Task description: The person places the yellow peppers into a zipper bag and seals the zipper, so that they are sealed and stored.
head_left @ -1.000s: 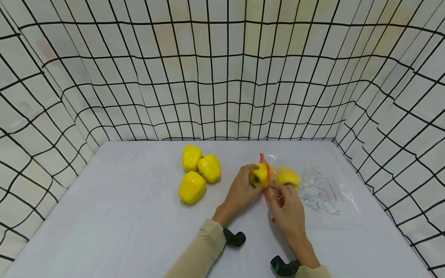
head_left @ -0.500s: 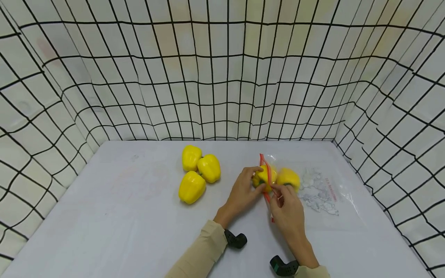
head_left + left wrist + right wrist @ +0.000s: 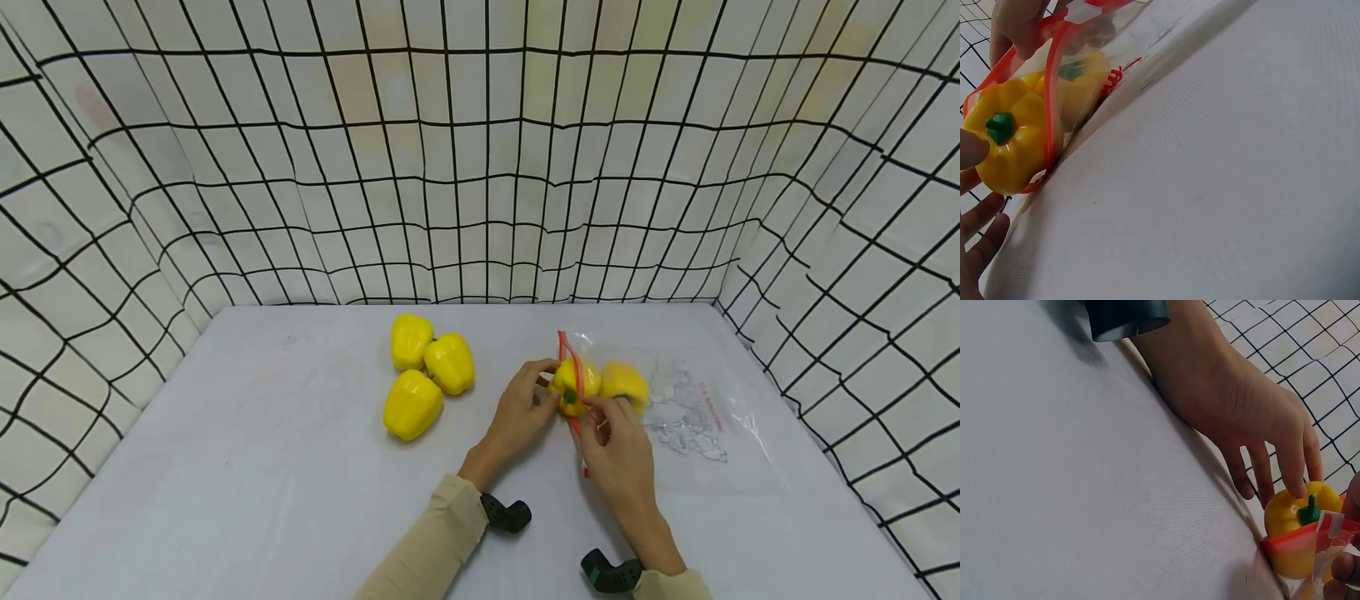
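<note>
A yellow bell pepper (image 3: 567, 379) with a green stem sits in the red-edged mouth of a clear zip bag (image 3: 690, 417). My left hand (image 3: 516, 414) is at its left; in the left wrist view the thumb (image 3: 971, 150) touches the pepper while the other fingers are spread loosely below. My right hand (image 3: 622, 454) pinches the near edge of the bag's red zip rim (image 3: 1054, 75). Deeper in the bag lies a second yellow bell pepper (image 3: 626, 383), partly covered by the plastic and fingers. The bag lies flat to the right.
Three more yellow bell peppers stand left of the hands: one at the back (image 3: 412, 342), one beside it (image 3: 450, 364) and one nearer (image 3: 412, 406). A white-covered table (image 3: 225, 467) lies underneath. Black netting (image 3: 487, 200) over white walls surrounds its back and sides.
The pepper at the bag's mouth has moved right, further past the red rim. My left hand followed it and its fingers have loosened. My right hand stays at the rim.
</note>
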Demonstrator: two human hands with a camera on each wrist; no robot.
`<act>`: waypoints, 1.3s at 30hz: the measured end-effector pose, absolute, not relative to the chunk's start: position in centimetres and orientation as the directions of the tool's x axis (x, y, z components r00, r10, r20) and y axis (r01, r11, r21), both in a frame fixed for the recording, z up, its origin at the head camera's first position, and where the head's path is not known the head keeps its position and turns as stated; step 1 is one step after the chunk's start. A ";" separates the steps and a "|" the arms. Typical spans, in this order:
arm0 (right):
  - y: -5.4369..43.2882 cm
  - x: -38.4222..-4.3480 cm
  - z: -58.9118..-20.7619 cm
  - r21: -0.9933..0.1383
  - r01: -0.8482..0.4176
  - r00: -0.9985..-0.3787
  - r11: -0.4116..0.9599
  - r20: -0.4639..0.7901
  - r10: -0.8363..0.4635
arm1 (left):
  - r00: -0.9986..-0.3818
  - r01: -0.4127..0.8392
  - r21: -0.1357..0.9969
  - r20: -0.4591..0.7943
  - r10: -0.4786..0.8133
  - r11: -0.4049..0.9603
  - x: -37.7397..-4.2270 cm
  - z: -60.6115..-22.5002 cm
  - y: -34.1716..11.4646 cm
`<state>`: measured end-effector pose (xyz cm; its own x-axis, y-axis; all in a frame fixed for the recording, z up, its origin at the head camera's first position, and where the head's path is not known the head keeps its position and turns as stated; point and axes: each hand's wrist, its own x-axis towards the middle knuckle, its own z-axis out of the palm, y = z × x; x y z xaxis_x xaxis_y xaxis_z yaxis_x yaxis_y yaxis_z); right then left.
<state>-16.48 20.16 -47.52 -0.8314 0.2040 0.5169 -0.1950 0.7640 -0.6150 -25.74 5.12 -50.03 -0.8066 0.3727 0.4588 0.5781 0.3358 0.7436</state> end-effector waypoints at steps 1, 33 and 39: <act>20.1 -16.4 -47.5 -0.616 -0.194 -0.832 0.764 0.516 0.204 | -0.809 0.573 0.749 0.454 0.374 0.331 -25.7 -50.1 5.1; 20.1 -16.4 -47.5 -0.604 -0.209 -0.825 0.769 0.531 0.192 | -0.680 0.675 0.702 0.472 0.561 0.226 -25.6 -50.1 5.3; 20.0 -16.6 -47.6 -0.597 -0.241 -0.796 0.765 0.572 0.196 | -0.669 0.705 0.627 0.435 0.603 0.330 -25.6 -50.3 5.3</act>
